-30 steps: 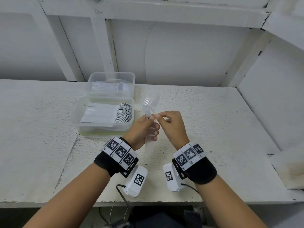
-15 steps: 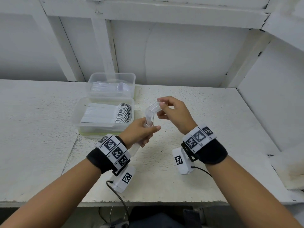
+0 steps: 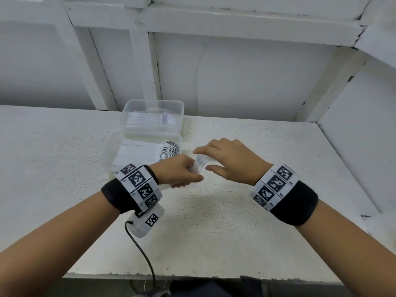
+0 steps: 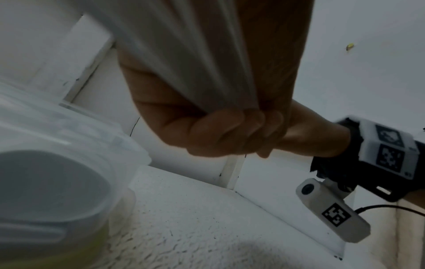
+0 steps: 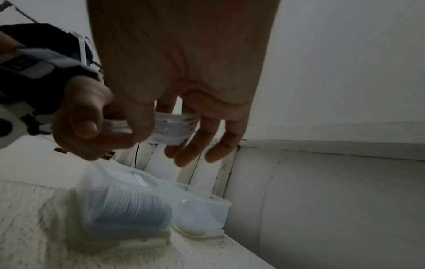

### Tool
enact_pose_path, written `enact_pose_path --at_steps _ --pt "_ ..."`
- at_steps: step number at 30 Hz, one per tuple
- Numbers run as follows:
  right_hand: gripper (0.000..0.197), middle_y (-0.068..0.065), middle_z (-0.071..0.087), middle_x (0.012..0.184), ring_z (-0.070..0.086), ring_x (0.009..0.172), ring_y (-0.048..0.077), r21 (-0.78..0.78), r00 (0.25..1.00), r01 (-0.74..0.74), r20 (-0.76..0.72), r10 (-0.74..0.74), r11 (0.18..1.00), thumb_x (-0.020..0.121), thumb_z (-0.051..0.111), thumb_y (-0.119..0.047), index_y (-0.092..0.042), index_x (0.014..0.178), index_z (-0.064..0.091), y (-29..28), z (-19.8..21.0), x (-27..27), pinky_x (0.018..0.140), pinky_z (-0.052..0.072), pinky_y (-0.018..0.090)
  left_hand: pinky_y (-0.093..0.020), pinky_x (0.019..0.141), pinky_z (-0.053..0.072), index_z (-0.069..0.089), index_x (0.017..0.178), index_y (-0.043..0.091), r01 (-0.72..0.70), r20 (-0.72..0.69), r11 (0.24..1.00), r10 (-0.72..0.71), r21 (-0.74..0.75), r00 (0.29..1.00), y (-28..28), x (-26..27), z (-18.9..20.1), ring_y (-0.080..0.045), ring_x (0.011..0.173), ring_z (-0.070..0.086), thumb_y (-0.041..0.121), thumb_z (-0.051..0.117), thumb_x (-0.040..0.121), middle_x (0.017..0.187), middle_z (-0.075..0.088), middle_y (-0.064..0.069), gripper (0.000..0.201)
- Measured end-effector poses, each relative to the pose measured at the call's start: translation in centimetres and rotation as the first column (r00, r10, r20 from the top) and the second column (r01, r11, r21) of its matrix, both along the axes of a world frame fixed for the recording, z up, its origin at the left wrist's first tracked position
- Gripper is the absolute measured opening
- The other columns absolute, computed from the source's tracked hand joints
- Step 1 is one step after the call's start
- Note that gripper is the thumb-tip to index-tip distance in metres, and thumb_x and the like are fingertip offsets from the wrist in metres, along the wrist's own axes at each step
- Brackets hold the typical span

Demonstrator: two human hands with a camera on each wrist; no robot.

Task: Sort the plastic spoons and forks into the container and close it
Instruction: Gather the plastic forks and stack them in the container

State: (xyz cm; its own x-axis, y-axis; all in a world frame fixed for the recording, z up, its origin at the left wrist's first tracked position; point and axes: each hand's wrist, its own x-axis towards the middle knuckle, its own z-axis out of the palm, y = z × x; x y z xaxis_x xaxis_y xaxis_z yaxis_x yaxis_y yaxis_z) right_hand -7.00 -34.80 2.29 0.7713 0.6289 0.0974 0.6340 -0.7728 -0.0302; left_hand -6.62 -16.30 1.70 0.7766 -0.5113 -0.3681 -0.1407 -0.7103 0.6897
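Note:
A bundle of clear plastic forks (image 3: pixel 200 165) lies roughly level between my two hands, just right of the containers. My left hand (image 3: pixel 182 173) grips the handle end with curled fingers (image 4: pixel 230 134); the handles (image 4: pixel 184 54) run up through the fist. My right hand (image 3: pixel 227 159) covers the tine end (image 5: pixel 172 127), with the thumb across it and the fingers behind. The near open container (image 3: pixel 107 155) holds a row of white spoons (image 3: pixel 150 152). The far open container (image 3: pixel 181 106) holds clear forks (image 3: pixel 150 118).
Both containers stand side by side on the white table (image 3: pixel 235 232), close to the back wall. A white wall panel (image 3: pixel 364 136) closes the right side. A camera cable (image 3: pixel 145 260) hangs from my left wrist over the table's front edge.
The fork bundle went from upright to nearly level and came down. My right hand moved from pinching its top to covering the tine end from above. Both hands shifted lower and nearer the containers.

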Motion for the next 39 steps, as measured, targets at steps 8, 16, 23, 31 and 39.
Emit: enact_pose_path --at_steps 8,16,23,31,39 --pt "0.029 0.007 0.057 0.105 0.056 0.091 0.026 0.151 0.976 0.077 -0.213 -0.044 0.986 0.097 0.044 -0.025 -0.019 0.126 0.047 0.6 -0.3 2.1 0.08 0.045 0.035 -0.018 0.05 0.037 0.044 0.068 0.02 0.034 0.182 0.971 -0.08 0.238 0.98 2.8 2.2 0.8 -0.006 0.048 0.045 0.034 0.059 0.088 0.063 0.052 0.006 0.029" --pt "0.036 0.005 0.05 0.12 0.057 0.097 0.028 0.244 0.968 0.071 -0.252 -0.007 0.967 0.096 0.047 -0.027 -0.015 0.13 0.047 1.9 0.1 5.3 0.086 0.047 0.04 -0.023 0.05 0.027 0.036 0.056 0.02 -0.095 0.413 0.94 -0.053 0.329 0.909 5.4 5.8 0.6 -0.008 0.051 0.037 0.034 0.058 0.086 0.055 0.042 0.006 0.04" --pt "0.038 0.008 0.06 0.118 0.057 0.104 0.023 0.337 0.971 0.048 -0.237 0.035 0.94 0.093 0.043 -0.028 -0.01 0.124 0.054 3.9 0.8 10.8 0.087 0.039 0.023 -0.024 0.053 0.029 0.043 0.071 0.019 -0.138 0.394 0.944 0.009 0.301 0.919 8.1 10.7 1.4 -0.008 0.06 0.042 0.046 0.06 0.085 0.065 0.045 0.006 0.036" --pt "0.031 0.012 0.059 0.123 0.055 0.112 0.027 0.373 0.956 0.261 -0.228 -0.185 0.89 0.095 0.049 -0.014 -0.007 0.124 0.054 6.7 2.2 21.5 0.093 0.037 0.026 -0.029 0.086 0.039 0.044 0.13 0.007 -0.392 0.548 0.912 0.269 0.119 0.792 12.6 18.6 1.8 -0.026 0.101 0.054 0.023 0.05 0.094 0.116 0.055 -0.012 0.04" --pt "0.031 0.013 0.059 0.121 0.055 0.11 0.026 0.305 0.914 0.334 -0.335 -0.228 0.892 0.095 0.049 -0.014 -0.008 0.126 0.053 9.6 0.7 26.5 0.091 0.039 0.028 -0.036 0.07 0.04 0.034 0.103 0.005 -0.427 0.453 0.863 0.279 0.268 0.847 13.4 22.9 -0.1 -0.029 0.08 0.05 0.015 0.042 0.096 0.087 0.055 -0.014 0.015"
